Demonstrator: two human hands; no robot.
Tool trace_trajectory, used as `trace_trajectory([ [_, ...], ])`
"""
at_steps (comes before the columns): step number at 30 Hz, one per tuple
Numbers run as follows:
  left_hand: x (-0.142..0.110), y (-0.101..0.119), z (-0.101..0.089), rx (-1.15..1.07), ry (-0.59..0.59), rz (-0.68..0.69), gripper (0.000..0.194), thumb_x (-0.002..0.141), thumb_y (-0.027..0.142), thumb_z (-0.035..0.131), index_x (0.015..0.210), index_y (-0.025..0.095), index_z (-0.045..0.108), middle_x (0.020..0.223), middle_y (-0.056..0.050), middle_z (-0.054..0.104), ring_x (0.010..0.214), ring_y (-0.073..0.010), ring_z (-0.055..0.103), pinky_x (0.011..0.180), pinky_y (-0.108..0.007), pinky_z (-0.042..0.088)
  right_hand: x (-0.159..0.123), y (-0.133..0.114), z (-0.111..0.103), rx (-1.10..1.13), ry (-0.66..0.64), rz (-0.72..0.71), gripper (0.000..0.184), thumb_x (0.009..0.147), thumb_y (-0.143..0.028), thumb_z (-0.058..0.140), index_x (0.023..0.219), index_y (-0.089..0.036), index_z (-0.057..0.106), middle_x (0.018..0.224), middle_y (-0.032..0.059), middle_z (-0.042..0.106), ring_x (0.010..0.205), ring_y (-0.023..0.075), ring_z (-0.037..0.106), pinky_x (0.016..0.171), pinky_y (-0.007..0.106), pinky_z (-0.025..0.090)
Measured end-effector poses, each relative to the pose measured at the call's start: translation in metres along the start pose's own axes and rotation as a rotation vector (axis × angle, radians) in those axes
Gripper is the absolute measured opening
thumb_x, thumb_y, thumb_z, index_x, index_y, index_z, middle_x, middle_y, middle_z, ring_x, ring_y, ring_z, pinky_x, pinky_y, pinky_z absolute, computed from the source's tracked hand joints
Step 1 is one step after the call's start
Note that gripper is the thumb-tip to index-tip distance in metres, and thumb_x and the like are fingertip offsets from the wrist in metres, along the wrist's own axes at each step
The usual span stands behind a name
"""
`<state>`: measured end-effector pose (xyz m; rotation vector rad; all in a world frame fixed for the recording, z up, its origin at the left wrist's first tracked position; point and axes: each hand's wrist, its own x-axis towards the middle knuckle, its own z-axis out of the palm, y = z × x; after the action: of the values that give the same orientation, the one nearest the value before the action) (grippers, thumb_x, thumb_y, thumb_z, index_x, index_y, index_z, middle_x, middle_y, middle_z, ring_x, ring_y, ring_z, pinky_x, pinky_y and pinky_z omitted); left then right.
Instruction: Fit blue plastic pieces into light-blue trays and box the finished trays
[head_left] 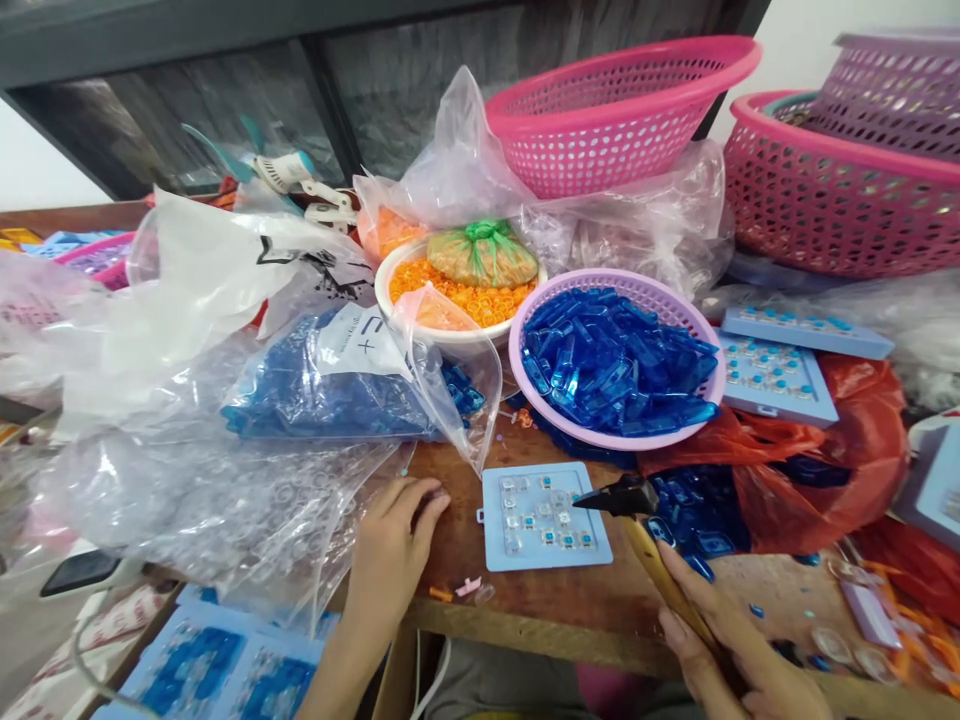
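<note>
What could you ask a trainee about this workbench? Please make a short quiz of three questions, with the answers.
1. Which hand grips the tool with a black head and yellow handle?
2. True or false: the lilac basket holds blue translucent pieces.
3. Fill the gap: the white bowl holds ____ pieces.

Key: 1. The right hand. 2. True. 3. Orange.
</note>
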<state>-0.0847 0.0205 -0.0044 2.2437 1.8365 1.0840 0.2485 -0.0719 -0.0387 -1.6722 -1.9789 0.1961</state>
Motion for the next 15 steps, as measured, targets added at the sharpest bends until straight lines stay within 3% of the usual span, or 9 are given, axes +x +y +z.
trace_trajectory([
  [3,0.002,0.040,0.003,-0.120,0.006,0.097,0.013,0.099,0.025,0.060,0.105,0.020,0.071,0.097,-0.004,0.075,0.089,-0.0186,0.069,0.081,-0.029,0.054,0.000,-0.007,-0.005,0.026,0.000,0.036,0.057,0.101,-0.031,0.053,0.156,-0.038,0.038,0.133,0.0002,0.069,0.122,0.0280,0.063,0.087,0.037,0.059],
  [7,0.002,0.088,0.023,-0.306,-0.092,0.265,0.014,0.100,0.016,0.056,0.105,0.018,0.068,0.095,-0.003,0.074,0.087,-0.0177,0.064,0.081,-0.028,0.051,-0.003,-0.012,-0.008,0.079,0.045,0.051,0.055,0.100,-0.029,0.055,0.153,-0.034,0.043,0.137,0.0025,0.067,0.122,0.0238,0.064,0.091,0.031,0.056],
  [11,-0.002,0.098,0.045,-0.297,-0.153,0.286,0.018,0.102,0.018,0.051,0.094,0.017,0.067,0.089,-0.005,0.071,0.082,-0.0197,0.060,0.076,-0.031,0.049,-0.008,-0.011,-0.009,0.087,0.066,0.066,0.050,0.100,-0.027,0.056,0.149,-0.032,0.050,0.137,0.0040,0.067,0.123,0.0232,0.062,0.096,0.029,0.052],
  [15,-0.004,0.092,0.050,-0.209,-0.147,0.244,0.014,0.100,0.018,0.055,0.095,0.020,0.068,0.089,-0.004,0.069,0.084,-0.0221,0.060,0.075,-0.035,0.045,-0.011,-0.018,-0.015,0.084,0.108,-0.025,0.056,0.100,-0.023,0.054,0.154,-0.033,0.042,0.133,0.0010,0.069,0.119,0.0204,0.064,0.094,0.021,0.053],
])
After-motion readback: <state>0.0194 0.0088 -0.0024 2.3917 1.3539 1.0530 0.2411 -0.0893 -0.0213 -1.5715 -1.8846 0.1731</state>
